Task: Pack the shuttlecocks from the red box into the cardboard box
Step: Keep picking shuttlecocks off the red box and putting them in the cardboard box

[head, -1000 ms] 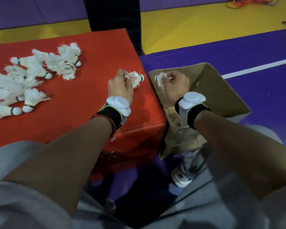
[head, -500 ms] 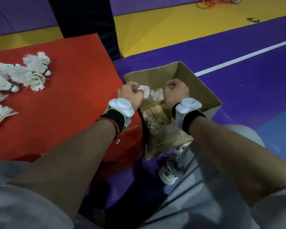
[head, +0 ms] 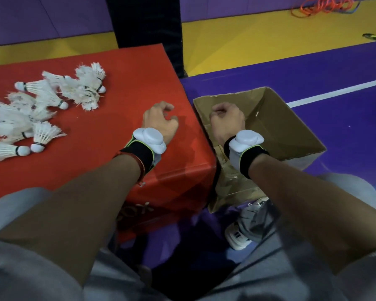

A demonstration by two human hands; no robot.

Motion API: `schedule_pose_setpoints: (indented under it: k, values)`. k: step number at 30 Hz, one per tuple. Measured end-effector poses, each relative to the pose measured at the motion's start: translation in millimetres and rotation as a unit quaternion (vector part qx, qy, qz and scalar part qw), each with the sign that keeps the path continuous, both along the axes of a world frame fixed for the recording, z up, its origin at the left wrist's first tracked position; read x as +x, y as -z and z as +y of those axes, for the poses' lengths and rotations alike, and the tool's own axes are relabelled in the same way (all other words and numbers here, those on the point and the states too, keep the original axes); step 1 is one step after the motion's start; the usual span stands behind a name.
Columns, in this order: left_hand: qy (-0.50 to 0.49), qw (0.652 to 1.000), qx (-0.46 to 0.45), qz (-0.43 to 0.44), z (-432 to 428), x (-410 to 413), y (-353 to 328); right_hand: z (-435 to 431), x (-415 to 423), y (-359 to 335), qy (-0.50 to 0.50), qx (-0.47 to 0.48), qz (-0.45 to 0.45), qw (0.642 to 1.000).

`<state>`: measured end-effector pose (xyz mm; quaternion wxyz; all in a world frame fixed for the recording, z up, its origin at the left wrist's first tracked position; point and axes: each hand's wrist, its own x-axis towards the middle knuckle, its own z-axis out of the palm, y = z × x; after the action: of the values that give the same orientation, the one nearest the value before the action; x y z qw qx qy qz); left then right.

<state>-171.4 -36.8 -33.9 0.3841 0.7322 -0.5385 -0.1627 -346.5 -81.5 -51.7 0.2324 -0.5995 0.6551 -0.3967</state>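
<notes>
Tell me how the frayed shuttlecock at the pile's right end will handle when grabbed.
The frayed shuttlecock is probably light: thin feathers, small cork. Likely fragile: its tips look ragged, so squeezing may crush them. Lying sideways on the red box, it might roll if pushed.

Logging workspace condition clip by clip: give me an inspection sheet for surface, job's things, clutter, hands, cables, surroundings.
Surface: red box top, standing on purple floor.
Job's things: shuttlecocks lie clustered on the red box's left part; open cardboard box stands beside its right edge, inside mostly hidden.
Clutter: small dark object on the yellow floor strip.
Hands: left hand over the red box near its right edge, fingers loosely curled, empty; right hand over the cardboard box, fingers curled, nothing seen in it.
Cables: orange cable coiled on the floor far behind.
Surroundings: black post behind the red box; white floor line.
</notes>
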Motion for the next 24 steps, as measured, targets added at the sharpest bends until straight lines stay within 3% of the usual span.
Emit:
schedule_pose_setpoints:
  k: [16, 21, 24]
  values:
    - [-0.146, 0.981, 0.014, -0.125, 101, 202, -17, 37, 190, 2, -0.189, -0.012, -0.004, 0.982]
    - [-0.266, 0.96, -0.002, -0.093, 127, 253, -11, 57, 249, 8, -0.281, -0.001, 0.018, 0.96]
    - [-0.281, 0.947, -0.008, -0.153, 135, 270, -4, 64, 273, 11, -0.328, -0.015, 0.048, 0.943]
